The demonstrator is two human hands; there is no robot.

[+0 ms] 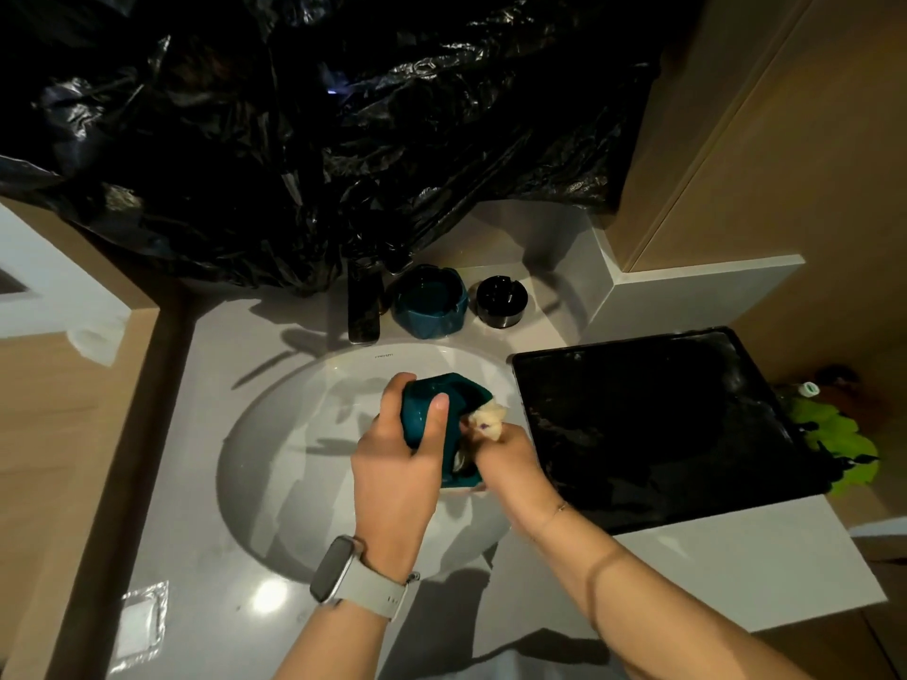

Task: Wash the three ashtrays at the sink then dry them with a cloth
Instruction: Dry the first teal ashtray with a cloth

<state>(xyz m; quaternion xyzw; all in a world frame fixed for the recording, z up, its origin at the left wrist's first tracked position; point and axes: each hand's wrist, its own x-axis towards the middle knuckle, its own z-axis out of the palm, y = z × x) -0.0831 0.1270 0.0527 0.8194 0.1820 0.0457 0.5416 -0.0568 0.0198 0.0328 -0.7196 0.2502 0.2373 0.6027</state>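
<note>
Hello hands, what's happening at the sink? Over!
Left hand grips teal ashtray over sink. Right hand rubs it with cloth. Nothing blocking.

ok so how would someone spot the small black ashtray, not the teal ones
Start at the white oval sink basin and look to the grey counter ledge behind it. Right of the dark faucet sits a teal faceted ceramic ashtray; the small round black ashtray stands just right of that, smaller, cylindrical, with a shiny metal base.
</note>
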